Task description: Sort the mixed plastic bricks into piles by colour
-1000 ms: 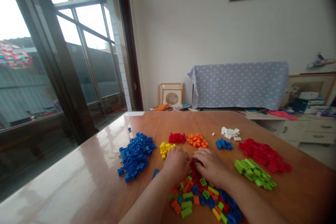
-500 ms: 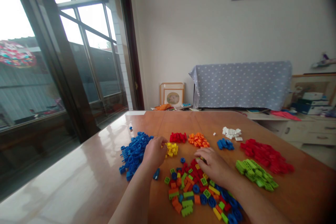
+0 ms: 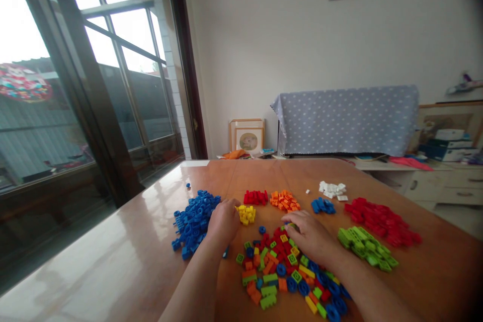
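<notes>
My left hand (image 3: 225,221) rests curled at the right edge of a pile of blue plastic bricks (image 3: 192,222), close to a small yellow brick pile (image 3: 246,215). My right hand (image 3: 309,235) lies over the top of a mixed heap of coloured bricks (image 3: 281,274), its fingertips at a green brick. Whether either hand holds a brick is hidden by the fingers. Sorted piles sit beyond: red (image 3: 255,197), orange (image 3: 284,202), blue (image 3: 322,206), white (image 3: 331,190). Further right lie a larger red pile (image 3: 382,222) and a green pile (image 3: 365,249).
The bricks lie on a glossy wooden table (image 3: 113,246), whose left edge runs along a tall glazed door (image 3: 124,70). Beyond the far edge stand a cloth-covered object with white dots (image 3: 345,121), a framed picture (image 3: 248,139) and a white drawer cabinet (image 3: 453,186).
My left hand has moved left from the mixed heap to the blue pile's edge. My right hand has shifted slightly but remains over the heap, which is now less covered.
</notes>
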A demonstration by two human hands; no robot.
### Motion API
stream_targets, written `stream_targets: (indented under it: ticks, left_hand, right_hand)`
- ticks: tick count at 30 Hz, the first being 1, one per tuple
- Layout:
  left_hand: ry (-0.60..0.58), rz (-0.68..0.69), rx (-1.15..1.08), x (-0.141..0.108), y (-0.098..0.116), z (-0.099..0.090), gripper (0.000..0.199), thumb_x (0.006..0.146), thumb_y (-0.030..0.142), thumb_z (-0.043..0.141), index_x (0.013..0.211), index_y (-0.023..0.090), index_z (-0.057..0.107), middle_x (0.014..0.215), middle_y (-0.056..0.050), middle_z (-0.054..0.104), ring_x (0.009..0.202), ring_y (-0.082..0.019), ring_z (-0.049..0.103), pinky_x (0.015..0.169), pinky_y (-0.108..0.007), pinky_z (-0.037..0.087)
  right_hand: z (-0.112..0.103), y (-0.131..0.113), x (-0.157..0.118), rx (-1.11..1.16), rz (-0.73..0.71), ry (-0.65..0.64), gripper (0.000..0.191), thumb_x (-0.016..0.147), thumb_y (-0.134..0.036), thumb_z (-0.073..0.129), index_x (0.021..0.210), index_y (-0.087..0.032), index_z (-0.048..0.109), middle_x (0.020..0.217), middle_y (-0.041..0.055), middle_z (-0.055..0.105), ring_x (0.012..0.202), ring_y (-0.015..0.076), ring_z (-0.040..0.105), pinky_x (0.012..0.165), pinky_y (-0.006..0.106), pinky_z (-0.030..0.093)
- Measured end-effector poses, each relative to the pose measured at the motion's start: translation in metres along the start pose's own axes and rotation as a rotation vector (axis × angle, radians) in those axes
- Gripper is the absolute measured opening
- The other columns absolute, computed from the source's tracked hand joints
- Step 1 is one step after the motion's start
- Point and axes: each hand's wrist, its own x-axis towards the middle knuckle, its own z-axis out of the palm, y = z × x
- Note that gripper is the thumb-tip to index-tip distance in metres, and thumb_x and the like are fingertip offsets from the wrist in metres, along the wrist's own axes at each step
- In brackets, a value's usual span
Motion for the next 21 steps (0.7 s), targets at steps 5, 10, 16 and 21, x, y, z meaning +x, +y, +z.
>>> stream_targets:
  ticks: [5,10,16,21]
  left_hand:
    - [0.001,0.042,-0.039,-0.002,0.005,0.002,0.032,0.086,0.013,0.046,0.106,0.02,0.07,0.102,-0.008,0.072,0.094,-0.02,0.064,0.077,-0.026,0.043]
    - [-0.084,0.196,-0.12,-0.011,0.03,0.006,0.03,0.084,0.013,0.048,0.104,0.021,0.07,0.102,-0.006,0.072,0.095,-0.02,0.063,0.079,-0.026,0.044]
    - [-0.242,0.418,-0.152,-0.027,0.059,0.011,0.026,0.082,0.012,0.049,0.093,0.021,0.071,0.092,-0.005,0.07,0.088,-0.018,0.061,0.075,-0.026,0.043]
    - [-0.297,0.476,-0.121,-0.032,0.066,0.013,0.021,0.083,0.014,0.049,0.083,0.021,0.069,0.083,-0.004,0.065,0.08,-0.017,0.059,0.07,-0.026,0.041]
  right_hand:
    - [-0.002,-0.002,0.0,-0.019,-0.025,0.013,0.022,0.084,-0.015,0.052,0.094,-0.021,0.07,0.101,0.0054,0.071,0.1,0.022,0.061,0.092,0.035,0.046]
    - [-0.006,-0.008,-0.002,-0.049,-0.06,-0.002,0.018,0.078,-0.01,0.055,0.084,-0.022,0.068,0.106,0.0047,0.07,0.106,0.0224,0.058,0.095,0.036,0.044]
    - [-0.008,-0.012,-0.004,-0.06,-0.068,-0.103,0.023,0.079,-0.015,0.059,0.093,-0.025,0.073,0.123,0.0075,0.066,0.121,0.0254,0.053,0.104,0.041,0.041]
    - [-0.007,-0.009,-0.005,-0.064,-0.06,-0.125,0.017,0.079,-0.018,0.062,0.09,-0.024,0.074,0.127,0.0094,0.065,0.125,0.0266,0.052,0.106,0.042,0.04]
